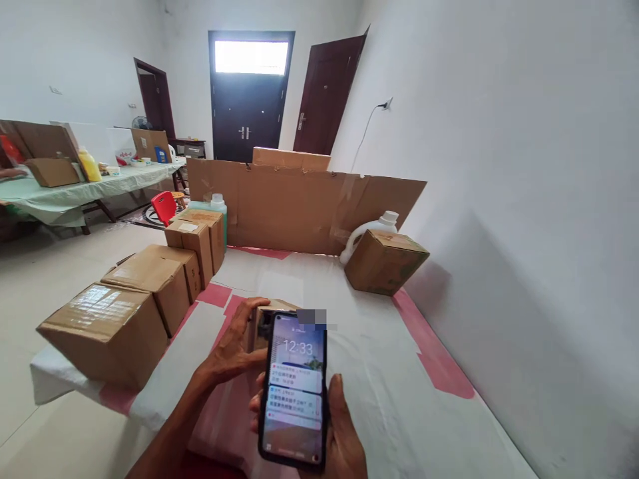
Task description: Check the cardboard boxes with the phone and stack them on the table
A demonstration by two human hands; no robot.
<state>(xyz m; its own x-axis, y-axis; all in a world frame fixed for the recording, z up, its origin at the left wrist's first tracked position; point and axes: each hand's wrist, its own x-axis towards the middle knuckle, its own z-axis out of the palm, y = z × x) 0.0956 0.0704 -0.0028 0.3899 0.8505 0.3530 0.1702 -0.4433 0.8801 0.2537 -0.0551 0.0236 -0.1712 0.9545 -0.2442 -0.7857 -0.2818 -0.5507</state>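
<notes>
In the middle foreground my right hand (344, 426) is wrapped round a smartphone (294, 399), its lit screen facing me and showing 12:33 with notifications. My left hand (234, 346) is closed on the left side of a small cardboard box (277, 305), thumb near and fingers over the top edge. The phone covers most of that box, so its right side and contents are hidden. Both hands are over the table, which has a white and pink covering (399, 386).
Cardboard boxes (107, 326) line the table's left edge, with a green-liquid bottle (218, 213) behind. A cardboard panel (289, 206) closes the far end. At right, a box (387, 259) stands before a white jug (367, 233), near the wall. Another table (134, 183) stands left.
</notes>
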